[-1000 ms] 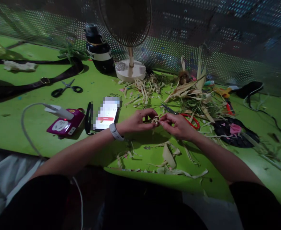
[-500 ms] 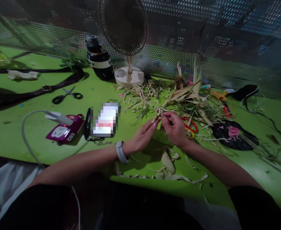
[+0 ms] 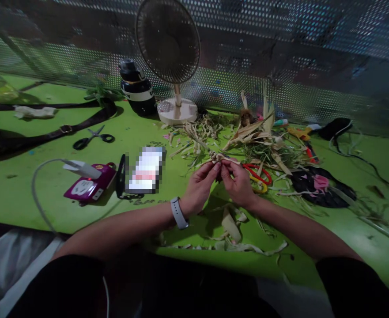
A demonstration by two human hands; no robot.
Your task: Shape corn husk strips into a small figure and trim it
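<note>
Over the green table, my left hand (image 3: 201, 185) and my right hand (image 3: 236, 180) meet, thumbs and fingertips pinched close together. Between them they grip a pale, knotted strip of dried corn husk (image 3: 215, 155), whose lumpy end stands out past the fingertips. The part inside the fingers is hidden. Just beyond lies a heap of husk shreds (image 3: 199, 134), with larger dried husks (image 3: 250, 131) to its right. Red-handled scissors (image 3: 263, 173) rest partly behind my right hand. Loose husk pieces (image 3: 230, 225) lie below my wrists, near the table edge.
A fan (image 3: 177, 111) and a dark bottle (image 3: 137, 95) stand at the back. On the left are black scissors (image 3: 94, 137), a purple power strip (image 3: 93, 182) with a cable, and a phone (image 3: 146, 170). A black bag (image 3: 323, 187) lies right.
My left hand has turned from flat, extended fingers to a pinch on the husk strip. Both hands are closer together, and the view has shifted slightly.
</note>
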